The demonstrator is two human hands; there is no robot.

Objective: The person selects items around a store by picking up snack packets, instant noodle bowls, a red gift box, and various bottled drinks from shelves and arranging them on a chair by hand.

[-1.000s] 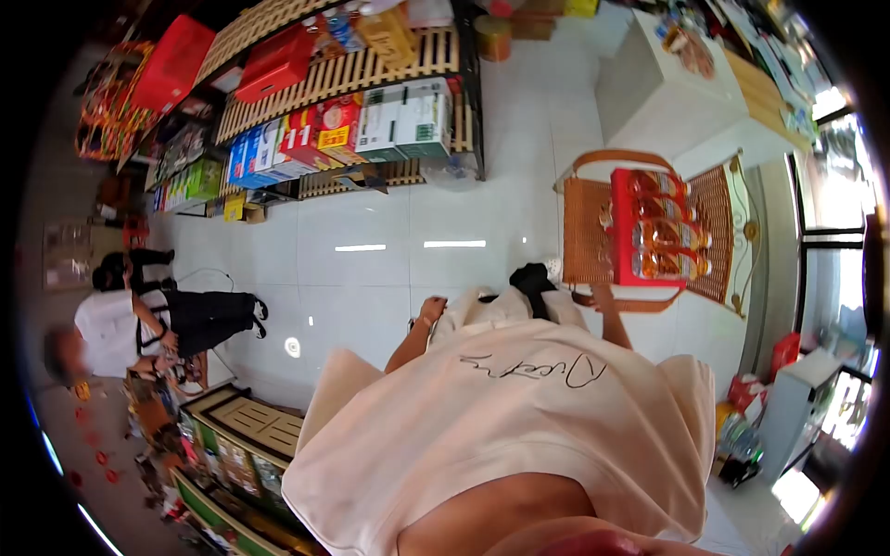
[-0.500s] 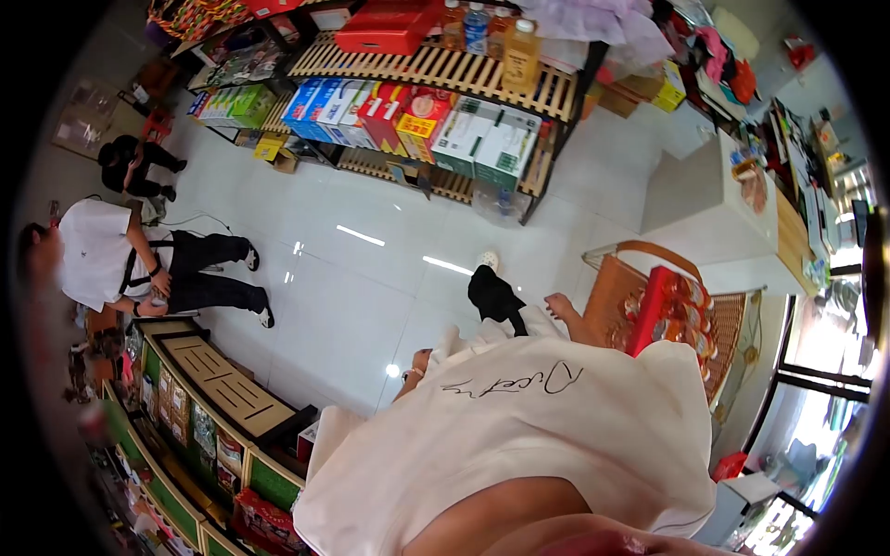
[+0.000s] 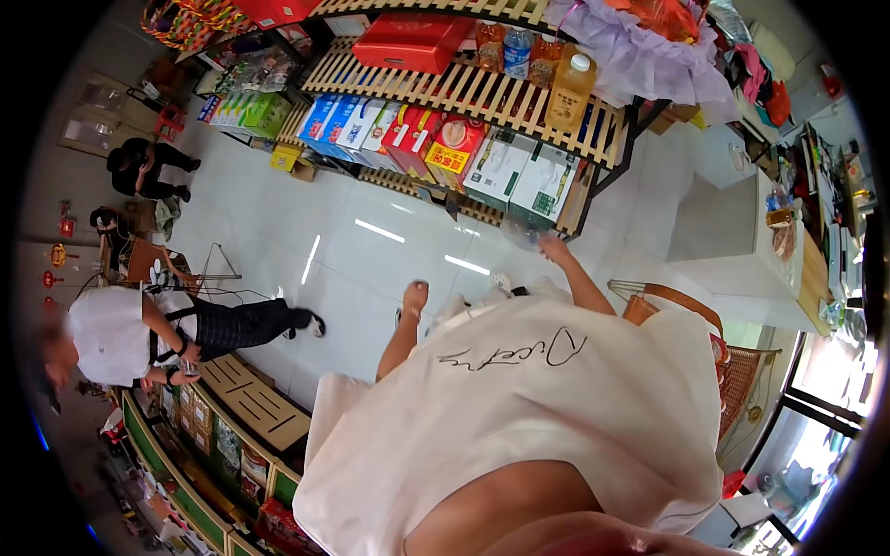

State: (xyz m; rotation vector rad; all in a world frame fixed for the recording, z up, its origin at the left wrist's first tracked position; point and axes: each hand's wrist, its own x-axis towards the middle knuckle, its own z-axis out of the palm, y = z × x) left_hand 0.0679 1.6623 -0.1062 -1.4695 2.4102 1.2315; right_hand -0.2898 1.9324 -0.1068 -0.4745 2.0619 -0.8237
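Note:
My left hand point(image 3: 415, 296) hangs in front of my white shirt point(image 3: 519, 398), over the tiled floor, a band at its wrist. Its fingers look curled in, with nothing visible in them. Farther forward, my right hand point(image 3: 554, 248) reaches out with loosely parted fingers and appears to hold nothing. In the view it lies beside a clear plastic bag point(image 3: 524, 232) at the foot of the shelf rack; I cannot tell whether they touch. Boxed goods point(image 3: 542, 176) stand on the lower shelf beyond that hand.
Ahead stands a slatted shelf rack point(image 3: 417, 88) with bottles point(image 3: 570, 93) and a red box point(image 3: 413, 42). A person in a white shirt point(image 3: 109, 334) stands at left by a display counter point(image 3: 255, 398); another person point(image 3: 148, 167) sits farther back. A wicker chair point(image 3: 746, 380) and white counter point(image 3: 714, 222) are right.
I have moved forward, bringing the rack closer. Both arms are raised farther forward, the right one more. The chair has slipped behind my shirt, and the person at left has shifted.

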